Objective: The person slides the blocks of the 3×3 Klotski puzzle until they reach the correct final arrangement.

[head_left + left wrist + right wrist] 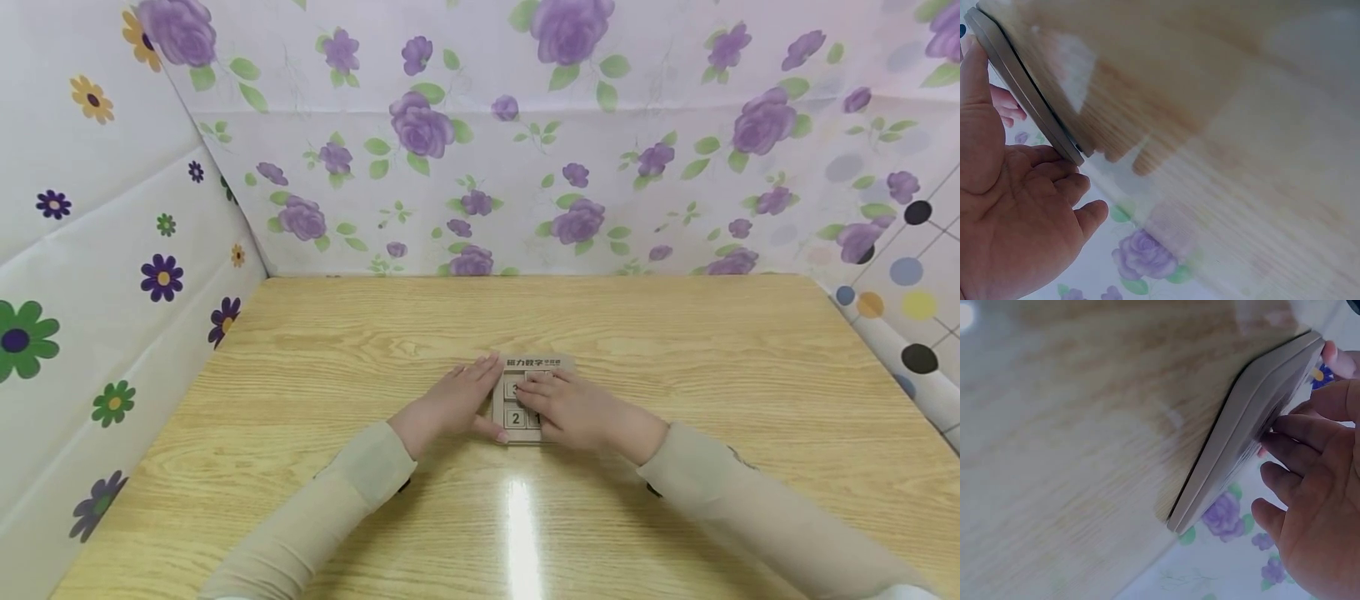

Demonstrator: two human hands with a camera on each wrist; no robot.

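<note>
A small sliding number puzzle (pixel 534 362) lies flat on the wooden table. It has a pale grey-beige frame with printed characters along its top. Tiles marked 3 (pixel 512 390) and 2 (pixel 515 419) show at its left, and a partly covered 1 is beside the 2. My left hand (pixel 448 402) holds the frame's left side, thumb by the near corner and fingers by the far one. Over the right part lies my right hand (pixel 581 410), its fingertips on the tiles, hiding several of them. In the right wrist view, its fingers (pixel 1297 450) extend over the puzzle's face.
The wood-grain table (pixel 337 333) reaches back to a wall cloth (pixel 480 167) with purple flowers. Another flowered cloth (pixel 112 250) hangs at the left, and a dotted one (pixel 918 308) at the right. A bright light reflection lies on the table in front of the puzzle.
</note>
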